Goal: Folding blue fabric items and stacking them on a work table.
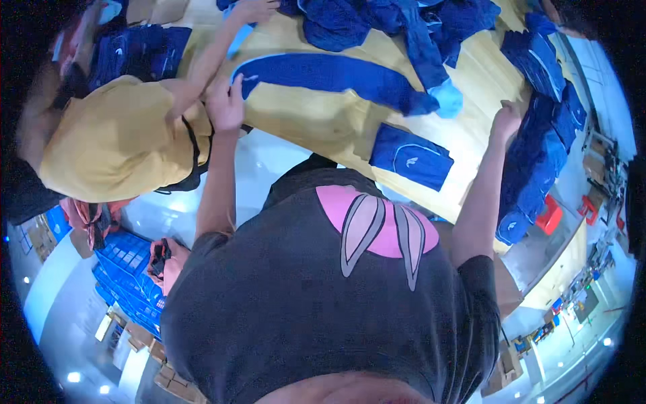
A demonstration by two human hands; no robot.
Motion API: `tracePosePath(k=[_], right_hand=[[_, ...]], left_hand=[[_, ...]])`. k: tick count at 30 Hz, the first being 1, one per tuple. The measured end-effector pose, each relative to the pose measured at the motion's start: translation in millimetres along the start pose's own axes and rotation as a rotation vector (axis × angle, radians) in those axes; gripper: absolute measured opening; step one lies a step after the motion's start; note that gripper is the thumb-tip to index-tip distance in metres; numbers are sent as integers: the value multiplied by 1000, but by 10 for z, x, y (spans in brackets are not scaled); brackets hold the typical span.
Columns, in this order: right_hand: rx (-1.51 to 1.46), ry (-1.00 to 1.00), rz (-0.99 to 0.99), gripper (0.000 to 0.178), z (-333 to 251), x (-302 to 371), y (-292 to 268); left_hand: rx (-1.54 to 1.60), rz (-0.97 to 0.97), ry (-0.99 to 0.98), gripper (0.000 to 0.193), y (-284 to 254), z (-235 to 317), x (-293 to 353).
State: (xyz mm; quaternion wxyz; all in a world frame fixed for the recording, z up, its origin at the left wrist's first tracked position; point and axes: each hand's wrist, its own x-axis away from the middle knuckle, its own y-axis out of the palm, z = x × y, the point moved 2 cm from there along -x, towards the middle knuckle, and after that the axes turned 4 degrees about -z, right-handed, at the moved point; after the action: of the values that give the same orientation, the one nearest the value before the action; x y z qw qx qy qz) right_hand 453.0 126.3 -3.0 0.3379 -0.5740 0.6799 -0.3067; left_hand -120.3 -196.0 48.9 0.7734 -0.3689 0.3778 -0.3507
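Observation:
A long dark-blue garment point(330, 73) lies stretched across the table, a light-blue patch at its right end. My left hand point(225, 106) is at its left end, thumb and fingers closed at the fabric's edge. My right hand point(506, 121) is curled over the table's right side, apart from the long garment; nothing shows in its fingers. Beside that hand runs a row of folded blue garments point(535, 168). A folded blue garment point(412, 156) with a small white mark lies between my arms, nearer to me.
On my left a person in a yellow top point(118, 138) reaches over the yellowish table point(303, 111). Loose blue clothes point(336, 23) are heaped at the far side, folded ones point(141, 52) far left. Blue crates point(131, 269) stand on the floor behind the person.

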Motion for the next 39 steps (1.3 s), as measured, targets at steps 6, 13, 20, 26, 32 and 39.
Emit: tracePosePath(k=[6, 13, 20, 26, 32, 39], right_hand=[[-228, 142, -456, 32, -292, 530, 843], [120, -55, -435, 29, -493, 1244, 1763], [-43, -304, 100, 21, -557, 514, 209], [260, -330, -171, 15, 105, 706, 158], [-22, 186, -292, 29, 716, 928, 586], [-191, 182, -316, 47, -173, 837, 899]], left_hand=[[239, -247, -402, 21, 130, 541, -121], [115, -229, -46, 18, 214, 489, -695], [351, -96, -25, 30, -105, 496, -890], [157, -9, 83, 30, 814, -496, 226], [110, -504, -515, 17, 1477, -1257, 949], [-147, -350, -534, 34, 1730, -938, 816]])
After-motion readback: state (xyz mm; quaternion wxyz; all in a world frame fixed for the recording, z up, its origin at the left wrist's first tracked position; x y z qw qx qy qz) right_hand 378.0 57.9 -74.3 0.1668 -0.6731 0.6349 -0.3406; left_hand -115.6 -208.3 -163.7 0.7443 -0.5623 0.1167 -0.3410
